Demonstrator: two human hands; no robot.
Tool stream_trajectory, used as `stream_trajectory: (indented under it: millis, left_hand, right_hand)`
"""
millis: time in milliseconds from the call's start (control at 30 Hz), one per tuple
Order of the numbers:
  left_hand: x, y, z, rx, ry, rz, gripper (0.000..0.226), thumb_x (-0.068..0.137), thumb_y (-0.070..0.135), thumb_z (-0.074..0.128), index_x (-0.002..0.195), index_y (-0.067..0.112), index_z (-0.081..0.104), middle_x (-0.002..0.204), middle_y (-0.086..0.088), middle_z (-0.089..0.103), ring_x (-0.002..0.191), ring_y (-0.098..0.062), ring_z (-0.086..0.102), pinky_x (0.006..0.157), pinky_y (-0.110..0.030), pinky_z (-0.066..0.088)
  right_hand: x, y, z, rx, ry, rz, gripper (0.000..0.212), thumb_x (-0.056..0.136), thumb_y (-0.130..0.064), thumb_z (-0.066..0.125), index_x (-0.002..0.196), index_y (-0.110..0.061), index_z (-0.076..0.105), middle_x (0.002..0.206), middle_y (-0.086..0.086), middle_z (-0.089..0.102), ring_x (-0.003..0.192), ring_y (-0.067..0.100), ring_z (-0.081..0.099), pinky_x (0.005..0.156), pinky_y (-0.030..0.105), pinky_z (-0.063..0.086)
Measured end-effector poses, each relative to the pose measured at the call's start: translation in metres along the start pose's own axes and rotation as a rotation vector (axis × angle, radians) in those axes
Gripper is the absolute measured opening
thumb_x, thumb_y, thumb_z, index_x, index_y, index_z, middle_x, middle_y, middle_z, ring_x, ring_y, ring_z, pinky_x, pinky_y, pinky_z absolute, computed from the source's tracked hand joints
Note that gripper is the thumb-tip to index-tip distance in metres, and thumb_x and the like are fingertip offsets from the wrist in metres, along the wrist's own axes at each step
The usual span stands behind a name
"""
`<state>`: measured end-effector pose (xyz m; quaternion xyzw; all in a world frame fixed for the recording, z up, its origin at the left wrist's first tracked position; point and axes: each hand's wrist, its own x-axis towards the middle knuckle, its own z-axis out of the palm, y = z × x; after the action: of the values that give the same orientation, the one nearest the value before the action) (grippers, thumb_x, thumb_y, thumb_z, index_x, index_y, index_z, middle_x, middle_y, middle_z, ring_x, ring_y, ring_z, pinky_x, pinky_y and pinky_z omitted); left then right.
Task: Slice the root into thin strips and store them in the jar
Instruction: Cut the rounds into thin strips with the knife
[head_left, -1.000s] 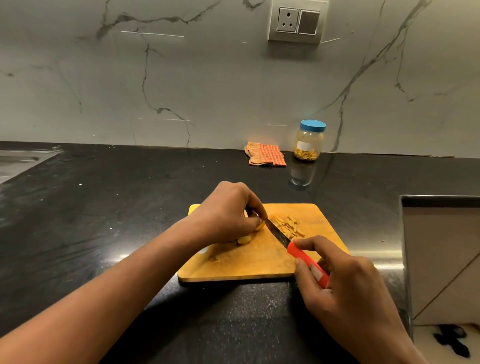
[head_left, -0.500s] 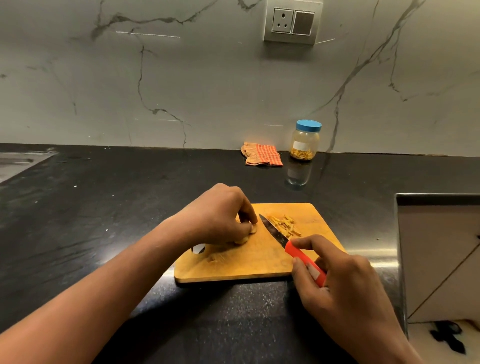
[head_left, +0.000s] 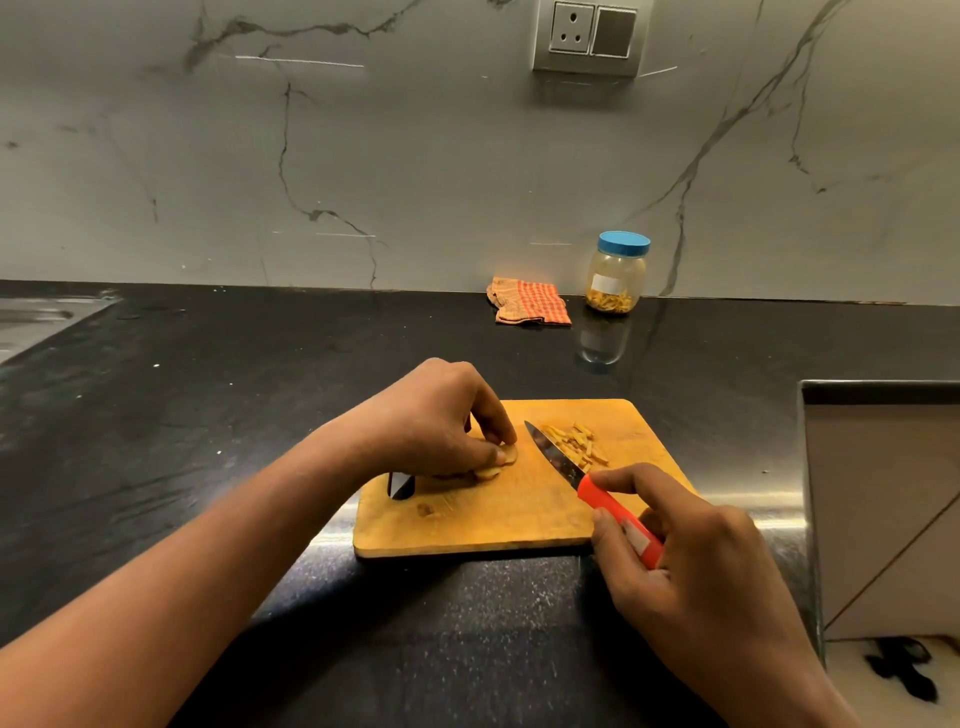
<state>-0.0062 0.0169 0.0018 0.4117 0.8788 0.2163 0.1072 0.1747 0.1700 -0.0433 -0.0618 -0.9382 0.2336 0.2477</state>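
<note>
So the knife (head_left: 558, 458) has come off the root (head_left: 498, 462) since a second ago and sits just at its 3 o'clock; right hand (head_left: 691, 566) closed around the red handle; left hand (head_left: 441, 426) pinching the root down on the board (head_left: 519, 519); strips (head_left: 576, 441) piled at 1 o'clock; looks like a reposition between cuts; the jar (head_left: 616, 273) at 12 is capped, so storing's a way off.

Cutting board (head_left: 519, 525) on counter (head_left: 208, 415), front centre. Strips (head_left: 576, 441) on board's right rear. Jar (head_left: 616, 275) behind, at wall; cloth (head_left: 530, 309) just left of jar.
</note>
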Motion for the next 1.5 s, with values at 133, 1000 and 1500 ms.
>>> stream_trajectory:
  millis: [133,1000,1500]
  left_hand:
    - [0.001,-0.002,0.005,-0.014,0.06,0.011,0.019,0.086,0.03,0.073,0.105,0.026,0.076,0.092,0.02,0.062,0.086,-0.005,0.059,0.054,-0.005,0.041]
    - [0.001,-0.002,0.007,-0.037,0.098,0.0,0.015,0.083,0.034,0.075,0.096,0.028,0.078,0.095,0.011,0.069,0.087,-0.009,0.061,0.064,-0.013,0.046]
    - [0.002,0.0,0.007,0.015,0.097,0.016,0.015,0.084,0.034,0.075,0.096,0.025,0.078,0.096,0.01,0.07,0.089,-0.01,0.061,0.064,-0.012,0.042]
  right_hand:
    - [0.0,-0.002,-0.001,0.008,0.001,0.001,0.027,0.08,-0.031,0.069,0.106,-0.037,0.062,0.049,-0.021,0.04,0.045,0.008,0.052,0.038,0.015,0.037]
    - [-0.004,-0.006,-0.001,0.001,0.016,-0.037,0.03,0.076,-0.044,0.058,0.105,-0.039,0.068,0.056,-0.021,0.051,0.038,0.005,0.045,0.039,0.006,0.031]
    - [0.012,-0.024,-0.001,-0.308,-0.036,-0.107,0.03,0.08,-0.043,0.053,0.106,-0.035,0.065,0.057,-0.005,0.063,0.044,0.012,0.054,0.039,0.029,0.048]
